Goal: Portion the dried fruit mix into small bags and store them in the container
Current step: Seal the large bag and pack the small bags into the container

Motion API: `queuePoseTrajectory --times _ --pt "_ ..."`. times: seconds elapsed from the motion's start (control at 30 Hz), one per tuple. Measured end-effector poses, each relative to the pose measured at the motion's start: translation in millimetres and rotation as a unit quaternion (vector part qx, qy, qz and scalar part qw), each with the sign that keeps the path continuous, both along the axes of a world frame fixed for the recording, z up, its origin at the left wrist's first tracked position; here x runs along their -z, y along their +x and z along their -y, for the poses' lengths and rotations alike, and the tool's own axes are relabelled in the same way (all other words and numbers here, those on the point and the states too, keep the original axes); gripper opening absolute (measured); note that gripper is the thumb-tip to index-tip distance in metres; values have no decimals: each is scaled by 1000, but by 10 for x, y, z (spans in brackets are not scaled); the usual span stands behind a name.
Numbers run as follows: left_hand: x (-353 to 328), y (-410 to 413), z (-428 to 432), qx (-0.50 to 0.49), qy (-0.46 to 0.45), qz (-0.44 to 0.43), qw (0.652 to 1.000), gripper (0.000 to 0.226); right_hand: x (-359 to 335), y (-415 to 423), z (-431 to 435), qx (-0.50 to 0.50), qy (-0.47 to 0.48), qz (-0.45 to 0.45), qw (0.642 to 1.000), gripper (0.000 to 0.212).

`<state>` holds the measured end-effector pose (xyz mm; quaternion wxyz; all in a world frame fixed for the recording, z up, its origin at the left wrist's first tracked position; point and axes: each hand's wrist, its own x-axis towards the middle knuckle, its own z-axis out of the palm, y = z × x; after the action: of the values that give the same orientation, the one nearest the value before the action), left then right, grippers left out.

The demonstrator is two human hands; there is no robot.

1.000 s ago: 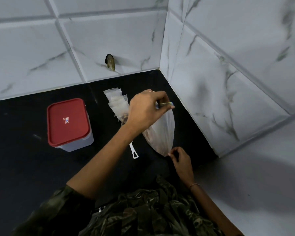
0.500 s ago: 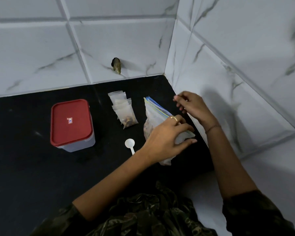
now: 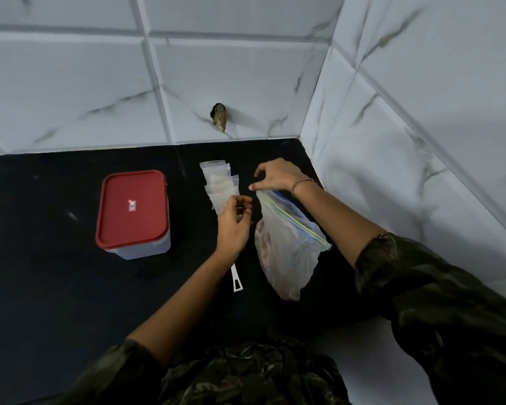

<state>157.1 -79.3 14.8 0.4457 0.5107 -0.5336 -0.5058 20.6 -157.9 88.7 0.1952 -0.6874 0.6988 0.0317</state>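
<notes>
One rectangular clear plastic container [image 3: 135, 247] with a red lid [image 3: 133, 208] stands shut on the black countertop [image 3: 41, 258], and everything else lies to its right. Just right of its far corner is one fanned stack of small clear plastic bags [image 3: 218, 179]. At least three overlap, but the exact count cannot be told.

Further right, one large clear zip bag [image 3: 289, 247] with a blue and yellow seal strip lies slumped on the counter, with the brownish dried fruit mix [image 3: 263, 244] dim inside its left part. One white plastic scoop [image 3: 236, 280] lies between the container and the large bag, nearer the person. Only its handle shows below the wrist.

The left hand [image 3: 233, 226] is at the near edge of the small-bag stack with its fingers curled close together. Whether they pinch a bag cannot be told. The right hand [image 3: 278, 175], one beaded bracelet [image 3: 303, 182] on its wrist, hovers at the large bag's far top corner, fingers arched and apart, holding nothing visible.
</notes>
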Motion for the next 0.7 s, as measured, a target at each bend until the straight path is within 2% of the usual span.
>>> queuePoseTrajectory --times 0.1,0.2,0.4,0.53,0.7 --pt "103 -44 109 6 67 -8 998 24 38 31 -9 4 -24 11 1000 17" --pt "222 -53 232 24 106 10 994 29 -110 -39 -108 5 -56 67 996 8" --pt "359 -125 370 128 97 102 982 42 -515 -246 -385 -7 -70 145 987 12" --pt "388 -183 436 199 80 152 965 38 -589 -271 -507 -9 -76 172 982 11" --pt "438 -157 444 238 21 240 941 30 -759 -323 -544 12 -161 210 964 13"
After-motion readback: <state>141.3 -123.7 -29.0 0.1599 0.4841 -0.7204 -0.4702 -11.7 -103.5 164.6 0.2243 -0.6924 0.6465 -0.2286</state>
